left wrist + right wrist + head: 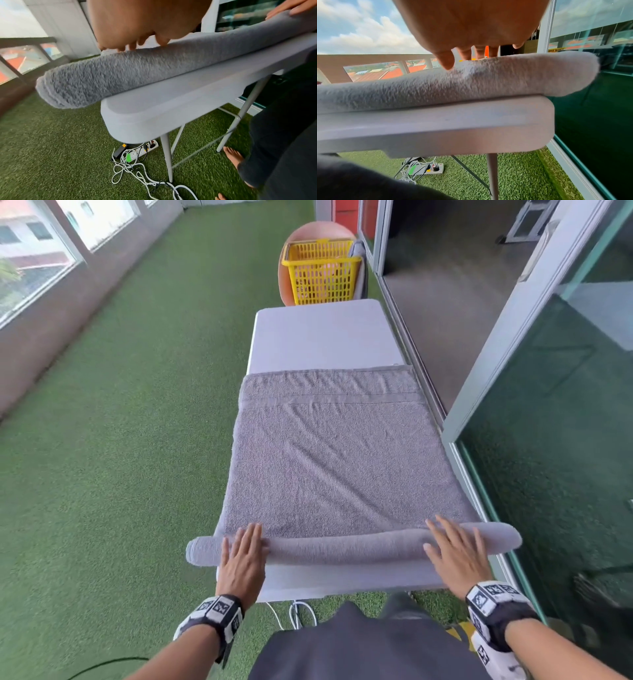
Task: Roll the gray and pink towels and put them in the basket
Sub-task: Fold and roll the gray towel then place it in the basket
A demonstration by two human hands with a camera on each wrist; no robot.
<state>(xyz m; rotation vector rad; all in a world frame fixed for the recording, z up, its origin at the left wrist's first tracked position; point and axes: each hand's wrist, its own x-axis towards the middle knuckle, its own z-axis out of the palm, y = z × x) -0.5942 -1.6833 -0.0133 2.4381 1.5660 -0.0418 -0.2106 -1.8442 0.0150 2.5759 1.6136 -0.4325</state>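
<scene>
Your left hand (pixel 244 553) and right hand (pixel 451 549) lie flat, fingers straight, holding nothing, pressing the gray towel (pixel 337 460) at its rolled near edge on the desk (pixel 322 337) so it rolls evenly toward the basket (pixel 320 270).

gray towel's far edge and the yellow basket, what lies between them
Only bare white table top between the gray towel and the yellow basket, in the head view.

Head view overhead; wrist views close, table-edge level.
</scene>
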